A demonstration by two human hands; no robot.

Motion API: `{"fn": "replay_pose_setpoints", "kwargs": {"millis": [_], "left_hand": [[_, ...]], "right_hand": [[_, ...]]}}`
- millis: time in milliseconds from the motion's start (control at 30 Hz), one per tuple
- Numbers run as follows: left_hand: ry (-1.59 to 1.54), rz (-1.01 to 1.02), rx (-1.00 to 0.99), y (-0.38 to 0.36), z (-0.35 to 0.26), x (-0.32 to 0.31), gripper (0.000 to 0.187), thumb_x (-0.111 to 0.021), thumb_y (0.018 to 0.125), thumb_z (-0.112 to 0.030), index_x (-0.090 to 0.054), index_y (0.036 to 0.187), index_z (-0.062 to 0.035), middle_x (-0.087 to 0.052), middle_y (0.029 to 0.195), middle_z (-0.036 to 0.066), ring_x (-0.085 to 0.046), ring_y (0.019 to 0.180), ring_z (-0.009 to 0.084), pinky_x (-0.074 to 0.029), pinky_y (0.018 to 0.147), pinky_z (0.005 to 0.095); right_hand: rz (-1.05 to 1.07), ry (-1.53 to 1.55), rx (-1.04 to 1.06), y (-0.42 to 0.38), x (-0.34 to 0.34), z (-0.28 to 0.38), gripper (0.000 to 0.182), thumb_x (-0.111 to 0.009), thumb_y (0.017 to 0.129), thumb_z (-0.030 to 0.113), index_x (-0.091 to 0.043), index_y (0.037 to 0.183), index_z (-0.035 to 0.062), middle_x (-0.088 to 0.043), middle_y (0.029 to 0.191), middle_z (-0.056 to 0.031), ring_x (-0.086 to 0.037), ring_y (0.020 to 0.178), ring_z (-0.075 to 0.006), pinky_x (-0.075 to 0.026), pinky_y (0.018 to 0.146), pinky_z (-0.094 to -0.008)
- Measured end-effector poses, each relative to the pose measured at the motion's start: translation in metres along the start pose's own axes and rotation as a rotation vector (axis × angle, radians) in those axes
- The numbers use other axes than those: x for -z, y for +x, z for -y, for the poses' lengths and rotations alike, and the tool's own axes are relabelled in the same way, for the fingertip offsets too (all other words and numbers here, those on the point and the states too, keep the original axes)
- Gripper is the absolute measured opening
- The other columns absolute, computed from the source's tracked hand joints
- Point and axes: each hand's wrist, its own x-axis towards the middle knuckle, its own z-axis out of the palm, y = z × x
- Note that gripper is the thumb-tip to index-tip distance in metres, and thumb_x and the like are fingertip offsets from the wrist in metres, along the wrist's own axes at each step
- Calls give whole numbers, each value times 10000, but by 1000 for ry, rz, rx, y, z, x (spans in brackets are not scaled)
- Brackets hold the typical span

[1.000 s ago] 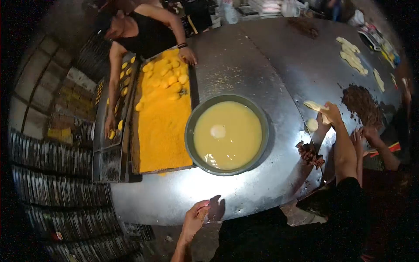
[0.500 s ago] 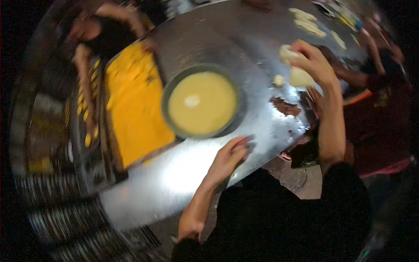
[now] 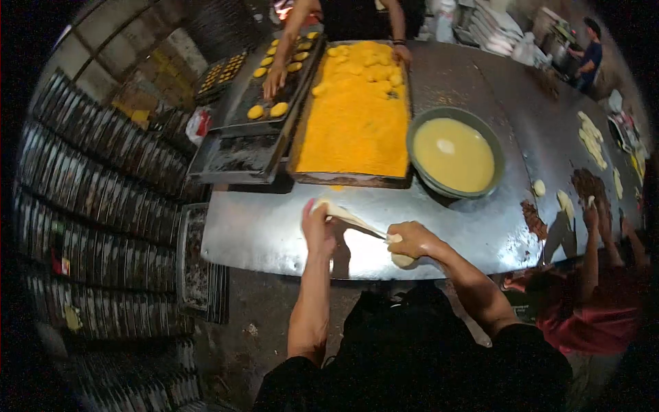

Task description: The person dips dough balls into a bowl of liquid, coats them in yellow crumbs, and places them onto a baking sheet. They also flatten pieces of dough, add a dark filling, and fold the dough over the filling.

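since half a second ago, the dough strip (image 3: 353,220) has been brought down and stretched low over the steel table (image 3: 274,233) near its edge. it looks soft, stretchy, easily torn, so it's best held at the ends. it's pinched by the left hand (image 3: 317,226) and clenched in the right hand (image 3: 410,240), near the batter bowl (image 3: 455,152).

Strong fisheye view with black corners and bowed edges. Overhead light glares on the shiny grey metal table (image 3: 274,230), brightest just below the round grey bowl of pale batter (image 3: 454,154). Racks left of the bowl stay dim. Focus is fairly sharp, with little blur.
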Motion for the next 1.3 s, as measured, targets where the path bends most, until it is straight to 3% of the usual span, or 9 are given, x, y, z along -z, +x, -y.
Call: {"fn": "replay_pose_setpoints", "kwargs": {"millis": [233,300,400,533,600,667,867,1000,1300], "left_hand": [[519,211,-186,-18,-92,25,417,-549,859,-26,-488,1271,-24,-581,1001,91,-587,837,147,-521,737,309],[686,450,-165,-24,-80,13,445,-571,872,-46,-473,1306,-46,-617,939,65,-574,817,115,-482,704,248],[874,533,-353,-48,-78,-15,472,-585,886,-82,-411,1316,5,-614,933,89,-581,859,148,-487,753,288],[1191,204,-748,-62,-59,-4,574,-596,899,-210,-345,1358,25,-587,1056,168,-599,929,199,-501,826,338],[562,228,187,-61,-54,-7,546,-565,919,-281,-389,1339,19,-580,1091,164,-606,931,210,-544,751,314],[225,456,272,-54,-40,-9,440,-550,930,-250,-476,1267,23,-592,1066,143,-613,903,190,-546,743,294],[310,438,-275,-55,-19,-47,351,-554,912,-79,-498,1239,36,-582,1093,124,-585,948,172,-492,840,292],[516,585,-166,-59,-22,-67,385,-567,916,-114,-476,1253,47,-589,1078,130,-593,943,180,-496,837,305],[506,511,-396,-53,-40,-124,263,-537,925,-138,-541,1118,42,-619,978,182,-626,845,234,-505,702,323]], "right_hand": [[-332,-359,144,56,21,62,420,-614,809,350,-622,1065,17,-612,1089,-204,-572,1015,-346,-445,876,-419],[-399,208,445,67,11,98,434,-588,847,334,-598,1115,-7,-561,1197,-204,-524,1112,-334,-401,950,-409],[1,315,340,73,20,111,447,-566,866,305,-531,1181,-9,-645,994,-176,-626,886,-280,-473,817,-367],[-249,308,250,69,12,94,423,-572,859,303,-517,1140,-9,-654,871,-158,-630,765,-234,-491,702,-339],[-385,482,146,60,8,93,378,-590,848,298,-527,1064,-6,-651,854,-165,-627,775,-215,-492,677,-330],[-287,364,121,39,12,107,323,-564,875,274,-531,1028,-9,-659,907,-180,-647,811,-258,-494,700,-343],[-629,101,457,21,13,83,343,-488,924,245,-567,1174,25,-665,938,-155,-648,798,-252,-491,727,-345],[-427,562,117,-6,46,96,416,-552,903,203,-501,1263,1,-646,912,-109,-621,755,-137,-500,676,-281],[-779,541,278,-8,78,120,241,-649,821,142,-648,981,-38,-657,865,-122,-629,815,-170,-492,717,-279]]}}
